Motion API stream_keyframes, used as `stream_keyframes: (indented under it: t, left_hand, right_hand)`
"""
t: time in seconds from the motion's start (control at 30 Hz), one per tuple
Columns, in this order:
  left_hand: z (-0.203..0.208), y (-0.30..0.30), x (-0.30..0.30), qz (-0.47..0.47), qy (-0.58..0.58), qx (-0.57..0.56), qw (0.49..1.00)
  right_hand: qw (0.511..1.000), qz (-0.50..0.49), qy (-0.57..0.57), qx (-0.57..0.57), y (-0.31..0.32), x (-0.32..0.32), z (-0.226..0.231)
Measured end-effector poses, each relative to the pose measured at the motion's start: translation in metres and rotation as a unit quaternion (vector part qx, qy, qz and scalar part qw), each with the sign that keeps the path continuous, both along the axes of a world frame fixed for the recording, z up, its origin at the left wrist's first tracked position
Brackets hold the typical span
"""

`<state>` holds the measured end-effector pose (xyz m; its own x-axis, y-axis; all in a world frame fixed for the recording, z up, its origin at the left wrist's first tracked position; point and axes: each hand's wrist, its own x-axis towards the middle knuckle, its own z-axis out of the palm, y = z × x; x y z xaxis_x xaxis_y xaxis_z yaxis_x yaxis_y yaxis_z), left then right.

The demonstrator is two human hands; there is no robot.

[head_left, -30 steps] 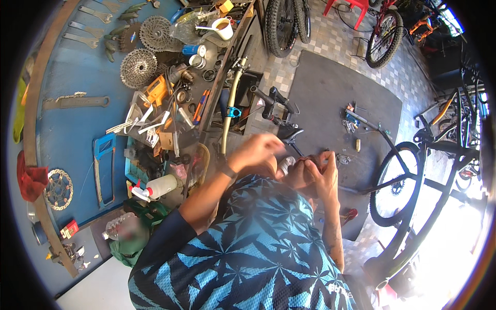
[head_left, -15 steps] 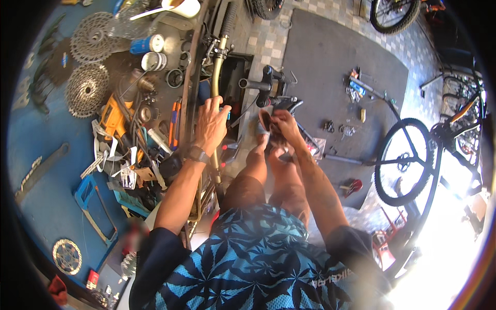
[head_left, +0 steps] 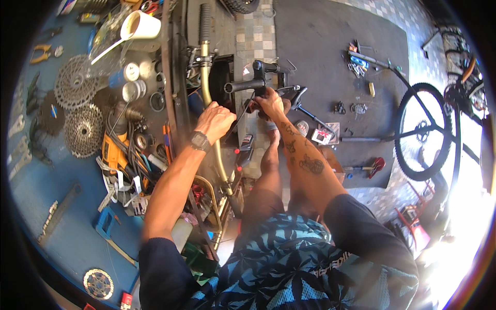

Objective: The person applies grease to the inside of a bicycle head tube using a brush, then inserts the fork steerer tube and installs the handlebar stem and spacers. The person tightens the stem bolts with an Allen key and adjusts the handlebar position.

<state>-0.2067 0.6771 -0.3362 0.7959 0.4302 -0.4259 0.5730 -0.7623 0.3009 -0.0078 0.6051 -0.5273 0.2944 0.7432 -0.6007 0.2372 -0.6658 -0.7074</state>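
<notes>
My left hand (head_left: 216, 123) is closed in a fist against the gold handlebar (head_left: 205, 85); whatever lies inside the fingers is hidden. The bar has a black ribbed grip at its far end and clamps with levers (head_left: 195, 59) below it. My right hand (head_left: 269, 105) is closed just beneath a black bike stem (head_left: 263, 70), fingers curled inward, and what they hold cannot be made out. A black tube (head_left: 245, 86) juts left from the stem. Between the two hands a thin dark rod (head_left: 243, 116) runs at a slant.
On the left bench lie cassettes (head_left: 83, 130), a yellow power tool (head_left: 113, 152), a white cup (head_left: 140, 25), cans and a blue hacksaw (head_left: 107, 222). A dark floor mat (head_left: 315, 46) carries scattered parts. To the right stands a bike wheel (head_left: 421, 132).
My left hand has closed more tightly, and the blue thing at its fingers no longer shows. My right hand has moved up and left to the stem. The view has shifted.
</notes>
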Motion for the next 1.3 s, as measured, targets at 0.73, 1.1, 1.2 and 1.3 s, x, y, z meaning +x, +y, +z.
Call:
stream_keyframes:
  t: [0.73,1.1,1.2,1.3]
  left_hand:
    - [0.107,0.012,0.12,-0.052,0.027,-0.052,0.997]
    - [0.187,0.042,0.284,-0.098,-0.022,-0.133,0.986]
    - [0.175,0.055,0.341,-0.142,-0.056,-0.153,0.976]
    - [0.141,0.101,0.402,-0.181,-0.012,-0.162,0.97]
  right_hand:
    - [0.983,-0.164,0.034,0.079,-0.027,0.185,0.039]
    - [0.983,-0.071,-0.03,0.169,-0.035,0.324,0.156]
    - [0.981,-0.022,-0.098,0.168,-0.025,0.379,0.175]
    - [0.975,0.002,-0.159,0.156,-0.009,0.432,0.177]
